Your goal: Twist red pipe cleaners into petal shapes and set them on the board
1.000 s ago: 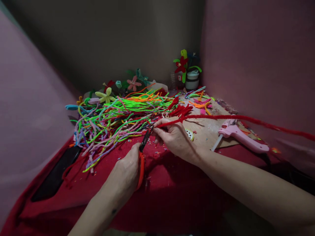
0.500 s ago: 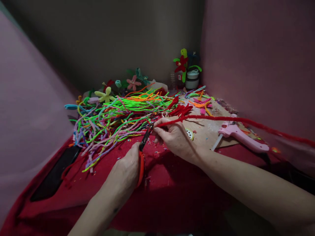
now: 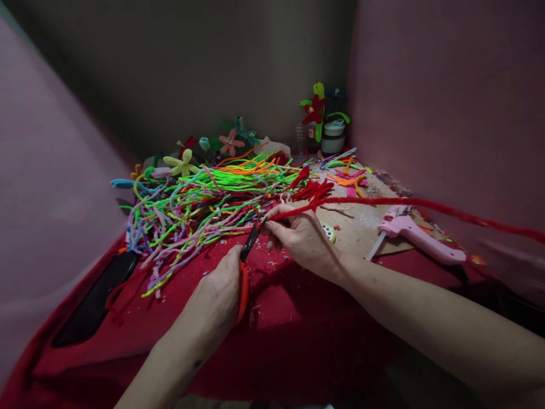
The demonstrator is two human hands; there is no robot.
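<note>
One red cloth [image 3: 170,324] lies beneath the pile of multicolored fuzzy stems [image 3: 221,184], the reference for all locations. The long red fuzzy stem [image 3: 383,201] starts at the near right edge of the pile and extends rightward, past the far side of the pink glue gun [image 3: 421,241]. Left hand [image 3: 219,284], near side of the pile: fingers wrapped around the orange-handled tool [image 3: 244,289]. Right hand [image 3: 309,241], near right of the pile: thumb and fingers pinched narrow on the stem. Tool tip: beside the pinched end; contact cannot be confirmed. Handling, by judgement: light, soft-surfaced, bendable and not fragile; hold close to the end, since the long free length may sway.
</note>
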